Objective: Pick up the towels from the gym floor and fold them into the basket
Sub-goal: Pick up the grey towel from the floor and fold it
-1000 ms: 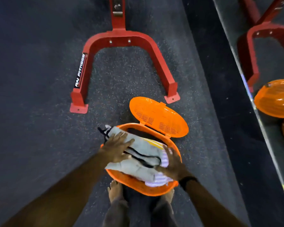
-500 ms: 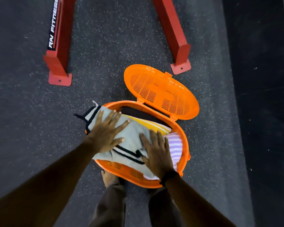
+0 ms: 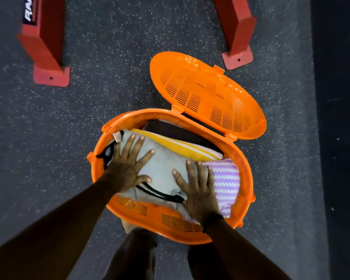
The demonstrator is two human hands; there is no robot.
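Two hands lie flat on one grey towel [image 3: 166, 168], all fingers straight and spread wide, pinching nothing. The left hand [image 3: 127, 164] presses the towel's left part, its fingers [image 3: 137, 146] pointing away from the person; the right hand [image 3: 198, 190] presses the right part, its fingers [image 3: 190, 172] reaching up to the fold's far edge, and a dark band [image 3: 212, 221] circles that wrist.

That grey towel is folded, pale, with black stripes curving along its near edge and at its left end, where a small tag sticks out. It sits on top of the pile inside one orange basket [image 3: 245, 178], near the front wall. I count three more folded pieces with it: a yellow towel [image 3: 180, 146] with a white line just behind it, a dark towel [image 3: 178, 132] behind that against the back wall, and a purple-and-white zigzag towel [image 3: 226, 182] touching the right hand's outer side.

The basket is oval, slotted along its front wall, and its one slotted lid [image 3: 208, 93] stands open, hinged at the back. It rests on speckled dark gym floor [image 3: 109, 77]. Two red frame feet [image 3: 51, 75] stand beyond it, one on each side, well apart. The person's two legs [image 3: 133, 257] show just under the basket.
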